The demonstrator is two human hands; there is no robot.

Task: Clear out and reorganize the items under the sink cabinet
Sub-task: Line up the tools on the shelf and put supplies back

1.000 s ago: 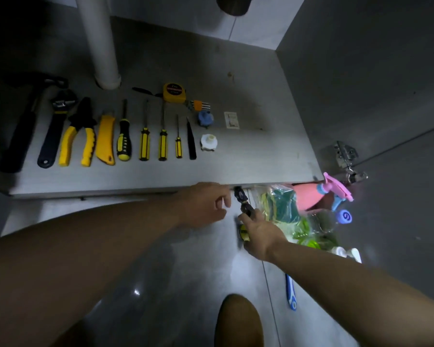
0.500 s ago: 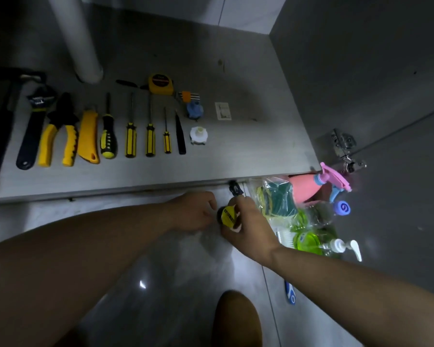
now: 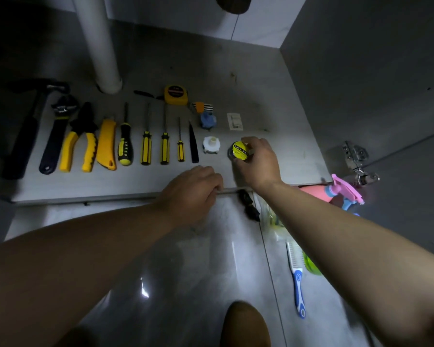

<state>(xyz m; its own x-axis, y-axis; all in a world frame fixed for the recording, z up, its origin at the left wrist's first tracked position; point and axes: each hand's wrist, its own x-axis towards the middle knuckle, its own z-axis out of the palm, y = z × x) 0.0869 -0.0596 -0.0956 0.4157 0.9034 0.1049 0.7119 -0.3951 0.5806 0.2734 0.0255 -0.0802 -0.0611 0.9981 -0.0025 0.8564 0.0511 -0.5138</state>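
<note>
Yellow-labelled tape roll [image 3: 239,150], right of centre, sits in your right hand [image 3: 258,161] just above the cabinet floor [image 3: 273,116].
It is probably light, stiff and smooth-sided, so grip it by the rim, where your fingers are clamped now. Your left hand [image 3: 193,191] rests loosely curled and empty at the front edge.

left hand [image 3: 191,194]: bare | right hand [image 3: 258,161]: bare | forearms [image 3: 85,246]: bare to frame edge

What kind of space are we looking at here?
Most likely the inside of an under-sink cabinet, viewed from in front: a white drain pipe rises from the cabinet base, a door hinge sits at the right, and a pink spray bottle lies just outside.
</note>
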